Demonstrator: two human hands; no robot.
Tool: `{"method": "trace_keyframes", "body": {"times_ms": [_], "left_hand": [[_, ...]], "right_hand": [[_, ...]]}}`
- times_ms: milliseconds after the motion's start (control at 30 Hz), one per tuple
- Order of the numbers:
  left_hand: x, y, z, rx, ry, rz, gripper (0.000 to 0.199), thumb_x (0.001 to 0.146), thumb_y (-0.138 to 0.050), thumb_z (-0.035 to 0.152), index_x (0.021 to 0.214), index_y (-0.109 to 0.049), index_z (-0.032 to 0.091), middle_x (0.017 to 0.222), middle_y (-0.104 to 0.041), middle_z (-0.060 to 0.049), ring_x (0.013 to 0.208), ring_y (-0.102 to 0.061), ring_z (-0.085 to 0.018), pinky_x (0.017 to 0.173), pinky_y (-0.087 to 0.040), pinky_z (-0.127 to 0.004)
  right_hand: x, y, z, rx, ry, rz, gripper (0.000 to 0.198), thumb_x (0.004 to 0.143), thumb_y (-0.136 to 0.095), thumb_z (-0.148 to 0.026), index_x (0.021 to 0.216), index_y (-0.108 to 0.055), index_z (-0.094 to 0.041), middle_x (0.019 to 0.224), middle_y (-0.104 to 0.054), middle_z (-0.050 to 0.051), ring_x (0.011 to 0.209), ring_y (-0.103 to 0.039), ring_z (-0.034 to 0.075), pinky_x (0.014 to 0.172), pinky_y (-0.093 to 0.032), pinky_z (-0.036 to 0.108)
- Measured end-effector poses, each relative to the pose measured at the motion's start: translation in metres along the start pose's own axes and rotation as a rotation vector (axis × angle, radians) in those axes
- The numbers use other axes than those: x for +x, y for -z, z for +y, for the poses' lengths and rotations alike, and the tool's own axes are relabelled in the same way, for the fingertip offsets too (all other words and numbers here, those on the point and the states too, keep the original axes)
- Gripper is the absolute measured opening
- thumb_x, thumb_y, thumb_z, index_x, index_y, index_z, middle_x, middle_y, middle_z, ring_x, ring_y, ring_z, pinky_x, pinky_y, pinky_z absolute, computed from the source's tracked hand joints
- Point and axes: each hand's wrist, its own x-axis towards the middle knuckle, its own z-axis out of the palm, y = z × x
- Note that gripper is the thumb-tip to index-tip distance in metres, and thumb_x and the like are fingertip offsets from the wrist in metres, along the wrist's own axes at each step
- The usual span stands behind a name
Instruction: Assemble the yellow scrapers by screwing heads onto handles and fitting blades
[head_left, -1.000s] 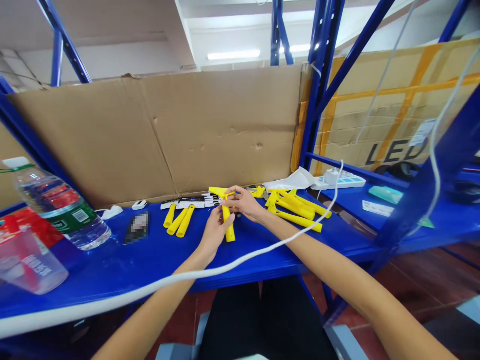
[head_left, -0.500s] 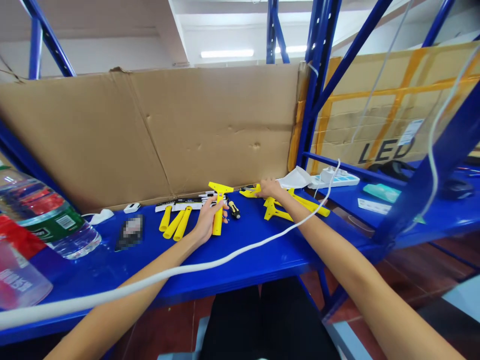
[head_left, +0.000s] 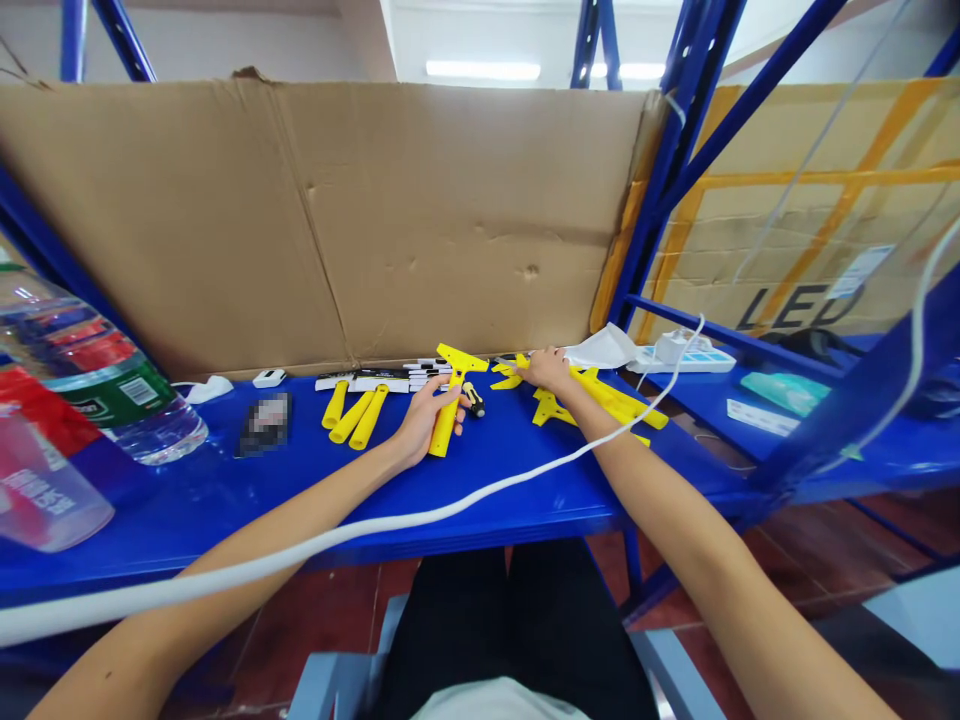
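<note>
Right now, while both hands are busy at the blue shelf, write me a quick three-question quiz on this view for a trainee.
1. Which hand holds the T-shaped yellow tool?
2. True or false: the white power strip lies to the right of the row of three yellow handles.
3. Where is the right hand?
A) At the plastic bottle
B) Among the loose yellow pieces
C) On the power strip

Key: 1. The left hand. 2. True. 3. B.
</note>
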Motion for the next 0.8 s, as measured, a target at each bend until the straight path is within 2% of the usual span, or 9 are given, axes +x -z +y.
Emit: {"method": "trace_keyframes", "body": {"times_ms": [67, 133, 233, 300, 533, 700, 800], "left_hand": [[-0.001, 0.0, 0.0, -0.001, 0.001, -0.011, 0.053, 0.08, -0.093, 0.04, 0.117, -0.061, 0.019, 0.084, -0.073, -0.004, 0.06, -0.062, -0.015, 0.048, -0.052, -0.026], [-0.001, 0.001, 0.001, 0.001, 0.003, -0.021, 0.054, 0.08, -0.093, 0.04, 0.118, -0.061, 0.019, 0.084, -0.073, -0.004, 0.06, -0.062, -0.015, 0.048, -0.052, -0.026], [-0.001, 0.001, 0.001, 0.003, 0.01, -0.017, 0.055, 0.08, -0.093, 0.041, 0.118, -0.061, 0.019, 0.084, -0.073, -0.003, 0.059, -0.062, -0.015, 0.048, -0.052, -0.026], [-0.001, 0.001, 0.001, 0.005, 0.015, -0.016, 0.055, 0.08, -0.093, 0.041, 0.118, -0.061, 0.019, 0.084, -0.073, -0.003, 0.059, -0.062, -0.015, 0.048, -0.051, -0.026], [-0.003, 0.0, 0.003, 0.015, 0.012, -0.016, 0.054, 0.08, -0.093, 0.042, 0.116, -0.061, 0.02, 0.084, -0.073, -0.004, 0.059, -0.061, -0.015, 0.048, -0.05, -0.025], [-0.004, -0.001, 0.005, 0.006, 0.012, -0.018, 0.053, 0.08, -0.091, 0.042, 0.117, -0.061, 0.019, 0.084, -0.073, -0.003, 0.059, -0.06, -0.014, 0.048, -0.049, -0.025], [-0.005, -0.002, 0.006, -0.004, 0.007, -0.025, 0.053, 0.078, -0.092, 0.043, 0.115, -0.061, 0.019, 0.083, -0.072, -0.004, 0.059, -0.06, -0.014, 0.048, -0.049, -0.025]], "right_hand": [[0.001, 0.001, 0.001, 0.012, -0.008, -0.01, 0.063, 0.104, -0.069, -0.053, 0.147, -0.069, -0.007, 0.161, -0.056, 0.031, 0.157, -0.043, 0.044, 0.124, -0.039, 0.052], [0.002, 0.003, 0.003, 0.029, -0.01, -0.02, 0.052, 0.103, -0.071, -0.044, 0.14, -0.073, -0.009, 0.15, -0.067, 0.028, 0.154, -0.049, 0.043, 0.12, -0.043, 0.049], [0.002, 0.007, 0.009, 0.057, -0.007, -0.022, 0.035, 0.1, -0.072, -0.029, 0.13, -0.077, -0.013, 0.127, -0.08, 0.023, 0.141, -0.063, 0.039, 0.111, -0.049, 0.043], [0.003, 0.008, 0.013, 0.073, -0.007, -0.019, 0.032, 0.097, -0.074, -0.025, 0.126, -0.078, -0.014, 0.121, -0.082, 0.022, 0.13, -0.071, 0.037, 0.103, -0.052, 0.039], [-0.001, 0.013, 0.017, 0.099, 0.034, -0.011, 0.042, 0.09, -0.076, -0.017, 0.131, -0.071, -0.01, 0.127, -0.08, 0.025, 0.122, -0.076, 0.036, 0.094, -0.056, 0.035], [-0.006, 0.023, 0.017, 0.103, 0.075, 0.07, 0.049, 0.108, -0.049, -0.024, 0.153, -0.05, -0.005, 0.138, -0.074, 0.029, 0.124, -0.075, 0.035, 0.093, -0.057, 0.038], [-0.006, 0.031, 0.018, 0.067, 0.104, 0.066, 0.048, 0.114, -0.041, -0.033, 0.151, -0.054, -0.006, 0.142, -0.072, 0.03, 0.129, -0.074, 0.037, 0.096, -0.057, 0.039]]}}
